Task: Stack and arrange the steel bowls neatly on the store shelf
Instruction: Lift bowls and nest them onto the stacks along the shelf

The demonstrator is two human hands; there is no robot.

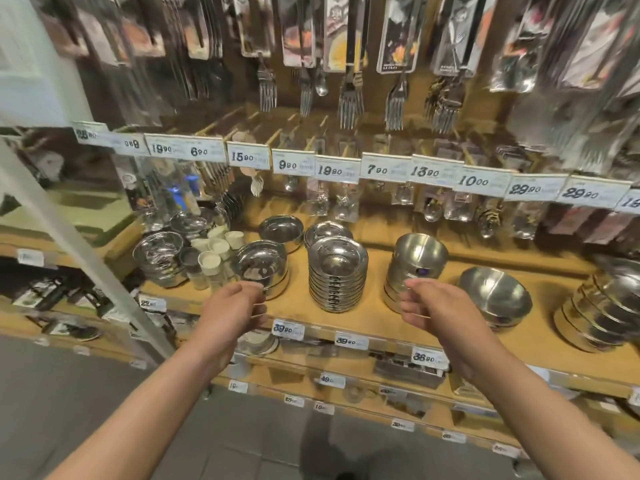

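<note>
Steel bowls (417,268) sit in piles on the wooden shelf (374,317) so they stay neat. Right hand (433,303) reaches for the tilted pile, fingers half curled, holding nothing. Left hand (232,306) nears the flat-walled bowl (263,265), loosely curled and empty.

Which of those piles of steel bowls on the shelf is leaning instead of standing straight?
The bowl stack just beyond the right hand: the tilted stack tips sideways, its top bowl's mouth facing right. The flat dish stack beside it stands level.
</note>
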